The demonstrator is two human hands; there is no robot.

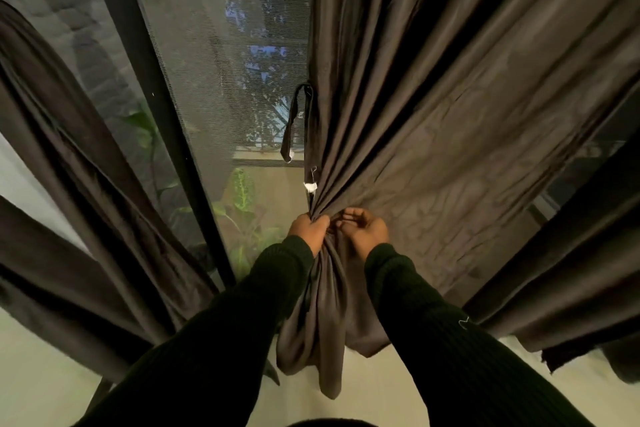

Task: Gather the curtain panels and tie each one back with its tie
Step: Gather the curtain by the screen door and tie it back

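Grey-brown curtain cloth fills most of the head view. The right curtain panel (pixel 450 97) hangs from 12 o'clock to 3 o'clock and fans down into a tight bunch just below centre, where both hands meet. The left hand (pixel 309 229) is clenched round the gathered neck of the cloth, fingers wrapped over the folds. The right hand (pixel 363 230) sits just beside it, at its 3 o'clock, fingers curled in and pinching folds of the same panel at the gather. Below the hands the bunched fabric drops in a loose tail toward 6 o'clock, between the 2 dark ribbed sleeves (pixel 450 340).

A dark fabric tie (pixel 294 121) hangs as a narrow loop on the panel's inner edge, at 12 o'clock from the hands and apart from them; a small white tag (pixel 310 186) shows on that edge lower down, nearer the left hand.

At 9 o'clock the left curtain panel (pixel 86 166) slants down the frame in dark folds, ungathered. Between the 2 panels a black door frame (pixel 156 80) and a mesh screen (pixel 221 62) show, with green leaves (pixel 242 191) outside at roughly 11 o'clock from the hands.
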